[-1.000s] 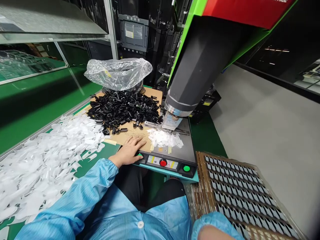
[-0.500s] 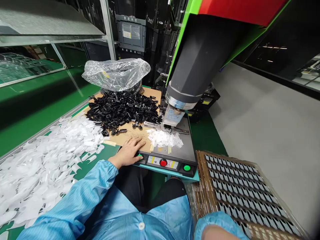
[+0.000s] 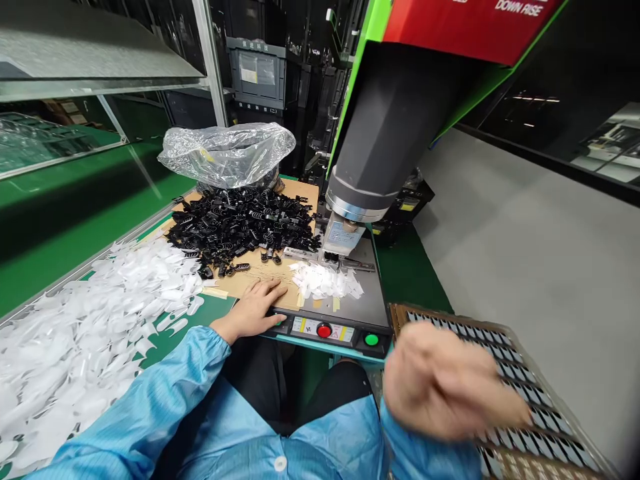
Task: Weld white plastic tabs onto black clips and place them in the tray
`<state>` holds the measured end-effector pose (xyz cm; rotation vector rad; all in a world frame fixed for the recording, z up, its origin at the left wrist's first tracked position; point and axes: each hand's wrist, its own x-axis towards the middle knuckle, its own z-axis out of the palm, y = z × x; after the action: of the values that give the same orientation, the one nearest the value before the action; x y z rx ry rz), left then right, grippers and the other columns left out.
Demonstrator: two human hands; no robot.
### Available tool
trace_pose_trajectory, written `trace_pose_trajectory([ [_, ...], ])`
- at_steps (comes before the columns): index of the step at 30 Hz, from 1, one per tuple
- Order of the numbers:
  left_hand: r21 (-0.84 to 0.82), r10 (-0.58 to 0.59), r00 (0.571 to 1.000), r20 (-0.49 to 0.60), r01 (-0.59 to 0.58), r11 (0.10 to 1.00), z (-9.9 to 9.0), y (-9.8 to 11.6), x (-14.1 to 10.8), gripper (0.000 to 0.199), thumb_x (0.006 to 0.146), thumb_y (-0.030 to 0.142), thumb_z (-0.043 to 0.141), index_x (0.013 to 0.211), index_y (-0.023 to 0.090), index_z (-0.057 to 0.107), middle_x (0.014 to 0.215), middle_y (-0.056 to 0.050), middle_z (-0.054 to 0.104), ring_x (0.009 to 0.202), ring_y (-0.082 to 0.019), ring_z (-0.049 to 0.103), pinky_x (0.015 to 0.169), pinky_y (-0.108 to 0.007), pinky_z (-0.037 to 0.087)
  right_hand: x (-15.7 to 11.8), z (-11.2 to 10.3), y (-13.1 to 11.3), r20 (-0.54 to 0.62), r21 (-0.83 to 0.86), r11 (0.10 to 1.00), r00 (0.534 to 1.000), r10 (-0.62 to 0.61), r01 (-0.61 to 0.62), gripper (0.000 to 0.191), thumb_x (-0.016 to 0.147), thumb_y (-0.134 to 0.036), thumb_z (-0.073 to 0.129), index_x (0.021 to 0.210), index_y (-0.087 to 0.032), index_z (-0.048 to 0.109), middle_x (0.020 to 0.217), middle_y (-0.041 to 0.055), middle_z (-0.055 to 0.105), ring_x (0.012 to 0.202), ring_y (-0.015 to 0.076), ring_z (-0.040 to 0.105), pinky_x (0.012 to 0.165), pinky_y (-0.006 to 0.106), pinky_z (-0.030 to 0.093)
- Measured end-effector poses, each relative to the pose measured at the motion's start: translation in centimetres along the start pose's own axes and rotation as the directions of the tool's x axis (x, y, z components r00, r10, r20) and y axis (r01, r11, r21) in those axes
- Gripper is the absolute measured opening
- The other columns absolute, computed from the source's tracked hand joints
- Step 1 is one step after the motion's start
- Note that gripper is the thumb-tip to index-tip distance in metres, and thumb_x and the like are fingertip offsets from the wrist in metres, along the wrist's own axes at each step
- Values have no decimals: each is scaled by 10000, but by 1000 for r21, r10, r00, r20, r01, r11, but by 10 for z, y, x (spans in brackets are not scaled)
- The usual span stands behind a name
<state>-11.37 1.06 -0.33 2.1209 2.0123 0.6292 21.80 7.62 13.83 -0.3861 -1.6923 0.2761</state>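
My left hand lies flat, fingers spread over the brown board, its thumb on the left end of the machine's button panel. My right hand is raised above the stacked trays at the right, smeared by motion, so its fingers are unclear. A red button and a green button show on the panel. Under the machine head, small black parts sit in the fixture. A little heap of white film pieces lies in front of it.
Black plastic clips are heaped on the board, beside a clear plastic bag. White film pieces cover much of the green table at left. The machine's thick black column overhangs the right side. Grey crates stand behind.
My right hand has come up into view over the trays, where before only the forearm and cuff showed. My left hand stays by the panel. The view has shifted slightly.
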Motion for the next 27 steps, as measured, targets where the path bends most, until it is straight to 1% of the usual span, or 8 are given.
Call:
trace_pose_trajectory([
  [2, -45, 3, 999, -40, -5, 999, -7, 3, 10, 631, 982, 549, 665, 1533, 255, 577, 1613, -148, 497, 1508, -370, 456, 1275, -576, 385, -1, 11, 39, -64, -71, 985, 986, 155, -159, 149, 1023, -282, 698, 1075, -269, 558, 914, 5, 603, 737, 172, 661, 668, 358, 602],
  [3, -64, 5, 998, -70, -10, 998, -11, 6, 18, 597, 996, 540, 646, 1510, 240, 594, 1592, -152, 510, 1487, -360, 477, 1256, -553, 416, -3, 17, 61, -82, -118, 953, 959, 270, -278, 148, 1019, -320, 697, 1033, -244, 571, 913, 20, 620, 763, 183, 682, 692, 361, 604],
  [6, -87, 26, 986, -166, -41, 995, -22, 16, 57, 521, 1025, 490, 610, 1465, 210, 616, 1522, -148, 573, 1420, -335, 526, 1230, -516, 442, -7, 37, 127, 44, -164, 822, 828, 559, -546, 223, 1026, -405, 615, 1120, -204, 637, 965, 72, 709, 852, 230, 740, 740, 372, 605],
  [10, -91, 21, 977, -211, -41, 995, -21, 31, 125, 483, 1010, 457, 642, 1416, 195, 649, 1415, -143, 663, 1345, -338, 559, 1181, -506, 462, -5, 67, 181, 264, -319, 764, 722, 640, -561, 308, 967, -335, 598, 1236, -198, 660, 1179, 128, 759, 957, 247, 737, 861, 398, 581],
  [13, -91, 10, 982, -188, -27, 995, -10, 38, 165, 477, 974, 424, 693, 1392, 194, 661, 1391, -146, 684, 1336, -348, 549, 1159, -512, 458, 3, 92, 195, 337, -487, 728, 666, 666, -482, 368, 905, -303, 695, 1256, -201, 653, 1184, 127, 751, 995, 264, 701, 900, 399, 548],
  [17, -69, 12, 993, -114, -20, 997, 4, 43, 191, 370, 959, 395, 709, 1288, 225, 708, 1391, -123, 699, 1317, -355, 537, 1132, -527, 454, 6, 116, 203, 374, -620, 668, 594, 712, -411, 396, 885, -337, 772, 1230, -178, 660, 991, 104, 712, 1004, 292, 654, 870, 374, 507],
  [22, -45, 15, 997, -75, -18, 999, 12, 41, 201, 313, 969, 431, 697, 1196, 222, 754, 1316, -123, 722, 1265, -354, 567, 1061, -501, 480, -1, 125, 210, 343, -624, 649, 593, 728, -435, 344, 895, -323, 754, 1194, -174, 676, 927, 71, 669, 913, 258, 617, 825, 342, 469],
  [27, -70, -4, 999, -50, 1, 998, 12, 38, 212, 344, 940, 466, 730, 1195, 242, 785, 1246, -110, 748, 1173, -346, 621, 1003, -470, 511, 2, 129, 209, 314, -588, 647, 600, 736, -485, 172, 889, -341, 731, 980, -198, 699, 834, 35, 656, 841, 230, 626, 780, 309, 467],
])
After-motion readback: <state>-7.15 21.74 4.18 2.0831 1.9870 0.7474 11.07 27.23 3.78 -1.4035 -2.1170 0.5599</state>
